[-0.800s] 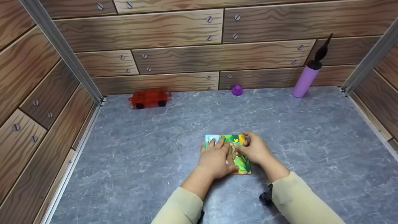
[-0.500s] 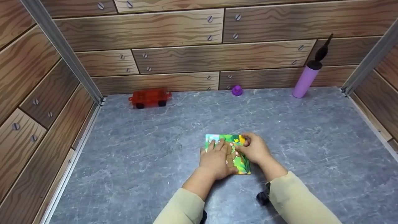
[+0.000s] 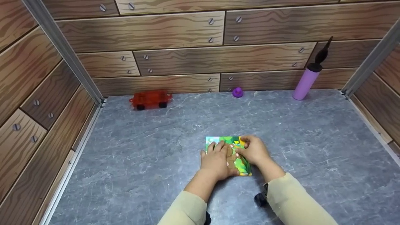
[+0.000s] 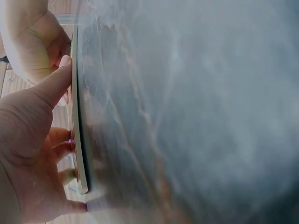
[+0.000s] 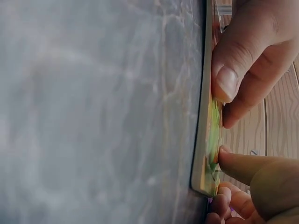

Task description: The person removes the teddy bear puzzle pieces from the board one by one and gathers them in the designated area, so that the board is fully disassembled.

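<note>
A thin square board with a bright green picture and a brown figure, seemingly a puzzle (image 3: 229,139), lies flat on the grey tabletop. My left hand (image 3: 215,161) rests over its left half, fingers spread and nearly straight, hiding much of the picture. Its thumb touches the near right part, also seen in the left wrist view, where the left hand (image 4: 28,135) fills the left side. My right hand (image 3: 256,150) holds the far right corner. In the right wrist view the right hand (image 5: 273,186) sets its thumb on the picture, its other fingers curled at the corner.
A red toy car base (image 3: 150,99) with black wheels stands at the back left. A small purple object (image 3: 237,92) lies by the rear wall. To the right, a lilac balloon pump (image 3: 304,82) with a black nozzle leans there. Wood-print walls (image 3: 175,29) border the table.
My left fingers have drawn back slightly toward me over the board. The right hand and forearm have shifted a little to the left. The board has hardly moved.
</note>
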`<state>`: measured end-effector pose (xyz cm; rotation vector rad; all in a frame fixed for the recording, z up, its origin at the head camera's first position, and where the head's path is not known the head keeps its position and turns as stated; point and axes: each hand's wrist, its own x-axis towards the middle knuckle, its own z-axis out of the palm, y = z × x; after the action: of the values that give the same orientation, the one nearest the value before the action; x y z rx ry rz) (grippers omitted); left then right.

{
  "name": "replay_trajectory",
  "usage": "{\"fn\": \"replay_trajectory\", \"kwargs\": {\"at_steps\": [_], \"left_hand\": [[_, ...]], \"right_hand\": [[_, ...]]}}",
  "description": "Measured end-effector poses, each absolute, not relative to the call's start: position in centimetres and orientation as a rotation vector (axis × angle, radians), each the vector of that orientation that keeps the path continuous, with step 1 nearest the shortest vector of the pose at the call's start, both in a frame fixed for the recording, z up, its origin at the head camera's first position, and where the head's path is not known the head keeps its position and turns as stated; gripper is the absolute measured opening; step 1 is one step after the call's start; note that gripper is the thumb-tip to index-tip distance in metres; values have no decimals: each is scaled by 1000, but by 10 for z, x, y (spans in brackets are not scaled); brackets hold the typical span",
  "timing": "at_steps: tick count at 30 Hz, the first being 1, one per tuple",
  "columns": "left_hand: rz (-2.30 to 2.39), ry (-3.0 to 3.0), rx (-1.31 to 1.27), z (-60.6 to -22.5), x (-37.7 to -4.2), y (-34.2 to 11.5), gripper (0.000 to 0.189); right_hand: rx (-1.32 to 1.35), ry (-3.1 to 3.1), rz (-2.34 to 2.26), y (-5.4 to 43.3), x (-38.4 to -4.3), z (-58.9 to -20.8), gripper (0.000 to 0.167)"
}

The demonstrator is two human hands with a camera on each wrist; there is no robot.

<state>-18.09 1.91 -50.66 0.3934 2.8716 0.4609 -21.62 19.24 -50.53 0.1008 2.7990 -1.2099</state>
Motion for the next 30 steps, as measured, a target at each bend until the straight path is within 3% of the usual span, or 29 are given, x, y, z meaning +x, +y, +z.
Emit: {"fn": "replay_trajectory", "kwargs": {"at_steps": [30], "left_hand": [[550,2847,377,-508,-180,19,98]], "right_hand": [[218,2655,-1291,188,-228,-499,53]]}}
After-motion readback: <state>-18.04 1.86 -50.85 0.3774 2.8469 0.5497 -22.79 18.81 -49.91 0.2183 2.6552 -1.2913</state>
